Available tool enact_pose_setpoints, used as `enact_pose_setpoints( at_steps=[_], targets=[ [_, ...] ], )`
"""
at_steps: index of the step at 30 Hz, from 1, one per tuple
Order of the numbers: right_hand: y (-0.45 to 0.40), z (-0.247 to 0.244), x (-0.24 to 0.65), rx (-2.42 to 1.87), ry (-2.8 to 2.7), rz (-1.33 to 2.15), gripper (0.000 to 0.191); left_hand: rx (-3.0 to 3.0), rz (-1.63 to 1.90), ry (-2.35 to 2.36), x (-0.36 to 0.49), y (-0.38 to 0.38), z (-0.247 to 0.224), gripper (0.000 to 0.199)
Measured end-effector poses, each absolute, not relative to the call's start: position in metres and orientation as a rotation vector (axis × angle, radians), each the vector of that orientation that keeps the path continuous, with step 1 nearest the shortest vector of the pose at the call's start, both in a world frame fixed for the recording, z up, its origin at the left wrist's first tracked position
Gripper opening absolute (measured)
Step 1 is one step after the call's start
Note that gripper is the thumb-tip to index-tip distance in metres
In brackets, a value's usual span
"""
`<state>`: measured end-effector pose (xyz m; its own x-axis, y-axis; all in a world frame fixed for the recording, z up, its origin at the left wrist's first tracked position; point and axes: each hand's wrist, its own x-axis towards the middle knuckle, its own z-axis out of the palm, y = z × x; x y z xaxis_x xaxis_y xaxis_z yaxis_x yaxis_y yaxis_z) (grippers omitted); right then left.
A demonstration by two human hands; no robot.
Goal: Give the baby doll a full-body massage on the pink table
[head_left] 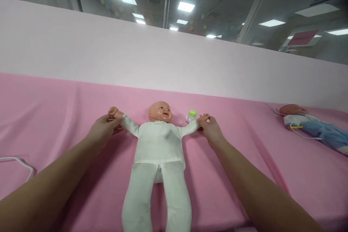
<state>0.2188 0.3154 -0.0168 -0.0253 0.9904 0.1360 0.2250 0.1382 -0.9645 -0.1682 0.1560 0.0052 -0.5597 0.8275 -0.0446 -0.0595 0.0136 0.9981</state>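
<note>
I've got both hands out in front, 1 on each of the doll's arms. The baby doll [158, 152] lies face up on the pink sheet [54, 116], long axis running straight away from me: feet near the bottom edge of the view, head toward the pale partition wall [108, 54]. Its arms are spread out crosswise, at right angles to that axis, so the body sits squarely between my 2 hands.

My left hand [102, 128] is closed around the doll's wrist on that side, with the little fist poking out above my fingers. My right hand [210, 128] is pinching the doll's other hand, fingertips wrapped on it. Both grips look equally far from the torso; neither hand is nearer. Everything I'm holding lies inward from each grip, toward the centre line.

Just beyond the arm on my right-hand side, near that grip, stands a small bottle with a green cap [191, 115]; I can't tell whether it touches the sleeve.

Count: 2 dolls in all, this 1 in white and a second doll [312, 125] in blue lying well apart at the right, a thin cord draped over it. 1 bottle. 1 white cable loop [19, 163] at the left edge.
</note>
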Motion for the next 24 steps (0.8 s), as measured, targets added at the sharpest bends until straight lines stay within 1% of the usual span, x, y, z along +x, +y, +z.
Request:
enact_pose_setpoints(
  at_steps=[2,3,4,5,8,9,10,12,15,17,19,21,23,24],
  targets=[
    [0.303,-0.011,0.213,-1.194,-1.503,0.846,0.067,1.009,1.659,1.646,-0.160,0.151,0.010,0.042],
    [0.294,-0.008,0.209,-1.133,-1.566,0.778,0.070,1.127,1.652,1.674,-0.154,0.148,0.012,0.042],
    [0.285,-0.005,0.205,-1.046,-1.655,0.708,0.068,1.249,1.627,1.708,-0.148,0.145,0.014,0.041],
    [0.275,-0.002,0.200,-0.939,-1.755,0.635,0.062,1.372,1.586,1.749,-0.142,0.142,0.016,0.039],
    [0.250,0.004,0.188,-0.595,-2.144,0.365,0.035,1.798,1.359,1.841,-0.125,0.135,0.019,0.034],
    [0.244,0.004,0.184,-0.495,-2.261,0.269,0.030,1.939,1.252,1.840,-0.121,0.134,0.019,0.034],
    [0.240,0.005,0.181,-0.416,-2.351,0.178,0.029,2.058,1.147,1.813,-0.119,0.133,0.018,0.035],
    [0.236,0.003,0.176,-0.333,-2.443,0.026,0.033,2.216,0.976,1.721,-0.119,0.134,0.014,0.037],
    [0.234,-0.001,0.172,-0.311,-2.460,-0.104,0.038,2.300,0.876,1.675,-0.120,0.136,0.008,0.040],
    [0.234,-0.002,0.172,-0.297,-2.450,-0.100,0.039,2.297,0.885,1.717,-0.119,0.137,0.007,0.040],
    [0.237,-0.002,0.174,-0.289,-2.423,-0.002,0.039,2.234,0.930,1.772,-0.118,0.137,0.007,0.039],
    [0.244,-0.001,0.180,-0.361,-2.324,0.199,0.036,2.084,1.023,1.812,-0.118,0.138,0.009,0.038],
    [0.257,0.000,0.191,-0.566,-2.092,0.456,0.033,1.850,1.187,1.794,-0.122,0.139,0.012,0.038],
    [0.266,0.001,0.197,-0.699,-1.942,0.579,0.036,1.707,1.287,1.760,-0.127,0.141,0.013,0.038]
  ],
)
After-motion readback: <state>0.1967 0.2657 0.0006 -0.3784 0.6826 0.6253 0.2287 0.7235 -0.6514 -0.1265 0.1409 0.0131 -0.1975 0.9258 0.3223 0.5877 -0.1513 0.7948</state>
